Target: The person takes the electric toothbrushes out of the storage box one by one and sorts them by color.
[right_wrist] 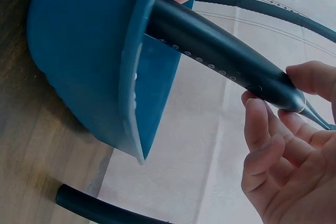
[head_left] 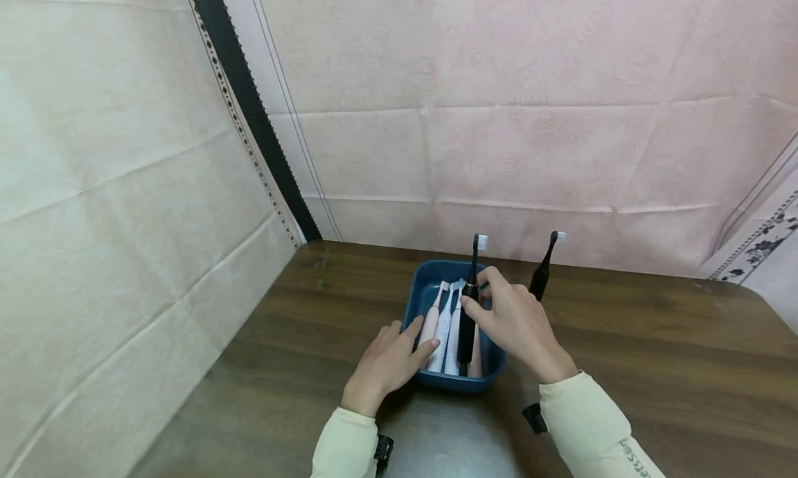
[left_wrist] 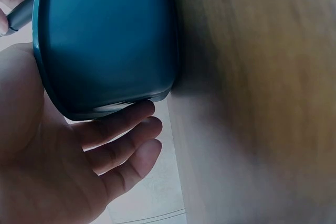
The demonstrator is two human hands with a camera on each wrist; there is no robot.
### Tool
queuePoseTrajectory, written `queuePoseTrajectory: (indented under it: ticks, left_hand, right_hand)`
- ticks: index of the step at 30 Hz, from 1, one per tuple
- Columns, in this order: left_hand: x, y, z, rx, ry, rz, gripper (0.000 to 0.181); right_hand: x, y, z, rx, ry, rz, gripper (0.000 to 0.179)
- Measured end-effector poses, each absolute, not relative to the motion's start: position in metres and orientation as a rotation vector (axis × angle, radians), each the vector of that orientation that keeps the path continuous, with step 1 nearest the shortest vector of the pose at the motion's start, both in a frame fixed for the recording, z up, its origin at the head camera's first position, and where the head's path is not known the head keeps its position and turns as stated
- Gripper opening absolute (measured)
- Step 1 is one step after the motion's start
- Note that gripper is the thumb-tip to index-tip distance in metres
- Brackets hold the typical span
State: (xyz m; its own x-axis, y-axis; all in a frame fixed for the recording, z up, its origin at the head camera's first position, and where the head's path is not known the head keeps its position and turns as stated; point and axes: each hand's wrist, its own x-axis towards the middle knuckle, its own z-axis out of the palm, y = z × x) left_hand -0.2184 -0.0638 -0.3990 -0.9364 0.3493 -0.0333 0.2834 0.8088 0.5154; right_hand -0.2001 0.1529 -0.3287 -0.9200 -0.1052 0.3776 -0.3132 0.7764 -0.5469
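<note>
My right hand point(head_left: 520, 319) pinches a black electric toothbrush point(head_left: 467, 325) near the top of its handle, thumb on one side and fingertips on the other. The toothbrush stands tilted over a blue plastic bin point(head_left: 455, 382), brush head up. In the right wrist view, the lower end of its handle point(right_wrist: 210, 45) passes behind the bin's rim. My left hand point(head_left: 388, 360) holds the bin's left side, thumb over the rim and fingers along the outer wall point(left_wrist: 110, 40). Several pale electric toothbrushes point(head_left: 441, 332), white and pinkish, lie side by side in the bin.
A second black electric toothbrush point(head_left: 541, 277) stands on the brown wooden table point(head_left: 623, 339) right of the bin, partly behind my right hand. Pale patterned cloth point(head_left: 499, 152) hangs behind the table's far edge and along its left side.
</note>
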Motion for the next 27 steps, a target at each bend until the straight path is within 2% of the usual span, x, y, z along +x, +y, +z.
queuePoseTrajectory:
  ticks: [27]
  left_hand:
    - [-0.219, -0.0627, -0.3977, 0.506, 2.874, 0.777, 0.066]
  right_hand:
    - [-0.196, 0.1533, -0.3259, 0.362, -2.513, 0.864, 0.033]
